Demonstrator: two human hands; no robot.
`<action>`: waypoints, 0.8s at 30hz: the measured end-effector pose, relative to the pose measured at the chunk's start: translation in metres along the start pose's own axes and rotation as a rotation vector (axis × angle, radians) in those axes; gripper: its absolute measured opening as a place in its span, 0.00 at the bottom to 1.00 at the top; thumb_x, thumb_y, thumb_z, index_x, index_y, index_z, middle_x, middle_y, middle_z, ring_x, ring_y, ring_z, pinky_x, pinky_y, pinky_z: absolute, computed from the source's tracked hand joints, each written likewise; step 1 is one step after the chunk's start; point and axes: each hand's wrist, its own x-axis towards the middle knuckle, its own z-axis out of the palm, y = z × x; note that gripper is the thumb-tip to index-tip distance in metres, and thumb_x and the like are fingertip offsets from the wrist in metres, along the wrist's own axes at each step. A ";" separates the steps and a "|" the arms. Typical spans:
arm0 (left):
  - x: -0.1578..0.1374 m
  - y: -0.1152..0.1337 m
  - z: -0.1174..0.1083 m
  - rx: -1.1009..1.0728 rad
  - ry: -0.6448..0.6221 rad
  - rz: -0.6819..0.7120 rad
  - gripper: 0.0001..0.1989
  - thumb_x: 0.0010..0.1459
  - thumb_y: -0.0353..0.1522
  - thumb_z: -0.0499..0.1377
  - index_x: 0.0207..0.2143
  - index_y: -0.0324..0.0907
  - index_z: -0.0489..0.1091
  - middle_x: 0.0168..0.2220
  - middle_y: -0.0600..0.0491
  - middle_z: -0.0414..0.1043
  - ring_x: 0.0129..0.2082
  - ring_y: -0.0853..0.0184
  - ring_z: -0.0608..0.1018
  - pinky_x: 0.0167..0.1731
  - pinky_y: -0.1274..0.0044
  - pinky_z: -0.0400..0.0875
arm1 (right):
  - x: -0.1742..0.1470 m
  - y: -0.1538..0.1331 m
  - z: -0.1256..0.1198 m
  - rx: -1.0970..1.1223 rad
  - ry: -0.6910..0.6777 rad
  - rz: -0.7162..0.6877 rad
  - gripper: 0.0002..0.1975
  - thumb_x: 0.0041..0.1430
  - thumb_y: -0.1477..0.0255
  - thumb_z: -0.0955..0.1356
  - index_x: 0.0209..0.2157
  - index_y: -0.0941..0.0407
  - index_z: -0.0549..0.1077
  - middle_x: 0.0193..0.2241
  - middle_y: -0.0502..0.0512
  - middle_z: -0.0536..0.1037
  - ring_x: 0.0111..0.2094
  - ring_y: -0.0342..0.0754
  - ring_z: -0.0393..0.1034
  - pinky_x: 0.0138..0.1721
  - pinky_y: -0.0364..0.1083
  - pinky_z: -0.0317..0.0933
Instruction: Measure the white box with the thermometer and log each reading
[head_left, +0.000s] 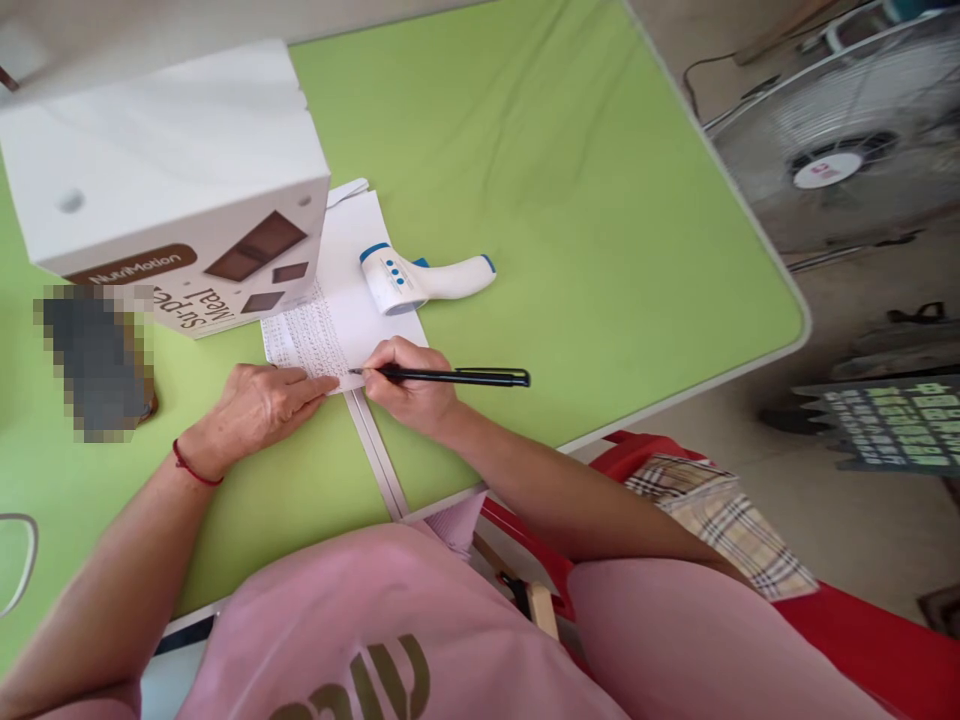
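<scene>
Black pen in its grip, my right hand rests at the lower edge of a white sheet of paper. The pen's tip meets the sheet near its bottom line. Rows of handwriting cover the lower left part of the page. My left hand lies flat with its fingers stretched out, the fingertips on the paper's bottom edge close to the pen tip. On the sheet's right side lies a white and blue infrared thermometer, its handle pointing right. A large white box hides the sheet's upper left part.
Left of my left hand lies a dark, blurred-out phone-like object on the green table. A seam strip runs across the tabletop. Beyond the right edge stand a floor fan and a red chair with a plaid cloth.
</scene>
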 end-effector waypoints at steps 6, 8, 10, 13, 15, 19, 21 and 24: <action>-0.001 0.000 0.000 0.002 -0.019 -0.013 0.15 0.71 0.34 0.48 0.45 0.44 0.74 0.23 0.57 0.72 0.20 0.71 0.73 0.18 0.76 0.49 | 0.000 0.001 0.001 -0.008 0.017 -0.051 0.05 0.52 0.76 0.65 0.24 0.54 0.66 0.17 0.43 0.71 0.16 0.37 0.60 0.19 0.39 0.56; -0.001 0.000 0.001 -0.004 -0.032 -0.018 0.15 0.71 0.34 0.48 0.46 0.44 0.74 0.24 0.56 0.72 0.20 0.71 0.73 0.18 0.77 0.49 | 0.000 0.001 0.000 0.018 0.021 -0.053 0.05 0.53 0.76 0.65 0.24 0.54 0.66 0.17 0.43 0.71 0.17 0.38 0.60 0.19 0.39 0.56; -0.001 -0.001 0.002 -0.012 -0.035 -0.022 0.14 0.71 0.33 0.48 0.46 0.44 0.74 0.24 0.56 0.73 0.20 0.72 0.73 0.18 0.77 0.49 | -0.001 0.001 0.000 0.052 0.045 -0.051 0.05 0.53 0.76 0.65 0.25 0.54 0.66 0.18 0.43 0.70 0.17 0.38 0.61 0.20 0.39 0.56; 0.001 0.000 0.001 -0.046 0.085 0.012 0.11 0.69 0.31 0.51 0.40 0.43 0.73 0.22 0.57 0.71 0.19 0.73 0.72 0.18 0.78 0.52 | -0.002 0.002 -0.002 0.071 0.083 -0.069 0.04 0.56 0.75 0.66 0.29 0.53 0.68 0.20 0.44 0.70 0.19 0.39 0.61 0.22 0.40 0.57; 0.002 0.000 -0.001 -0.069 0.289 0.008 0.06 0.66 0.30 0.54 0.36 0.43 0.70 0.22 0.58 0.69 0.19 0.74 0.70 0.19 0.79 0.56 | -0.003 0.001 -0.003 0.020 0.110 -0.106 0.03 0.58 0.75 0.66 0.34 0.53 0.70 0.24 0.47 0.72 0.22 0.41 0.64 0.25 0.42 0.61; 0.000 -0.001 -0.008 -0.040 0.703 -0.198 0.02 0.66 0.30 0.53 0.37 0.44 0.61 0.25 0.57 0.63 0.21 0.72 0.64 0.22 0.76 0.59 | 0.000 0.004 -0.004 -0.133 0.167 -0.302 0.11 0.60 0.78 0.65 0.44 0.53 0.72 0.34 0.55 0.77 0.35 0.48 0.73 0.36 0.47 0.68; -0.001 -0.004 -0.010 -0.030 0.867 -0.347 0.04 0.67 0.35 0.51 0.38 0.45 0.58 0.27 0.56 0.57 0.24 0.69 0.62 0.24 0.73 0.60 | 0.001 0.008 -0.004 -0.230 0.141 -0.316 0.14 0.63 0.78 0.63 0.48 0.53 0.72 0.38 0.58 0.76 0.39 0.50 0.74 0.40 0.49 0.69; 0.000 -0.012 -0.007 -0.018 1.030 -0.485 0.12 0.65 0.42 0.53 0.39 0.46 0.55 0.32 0.54 0.52 0.32 0.66 0.63 0.32 0.67 0.63 | 0.001 0.016 -0.004 -0.395 0.039 -0.246 0.18 0.66 0.77 0.58 0.52 0.53 0.72 0.41 0.61 0.76 0.43 0.52 0.73 0.42 0.51 0.69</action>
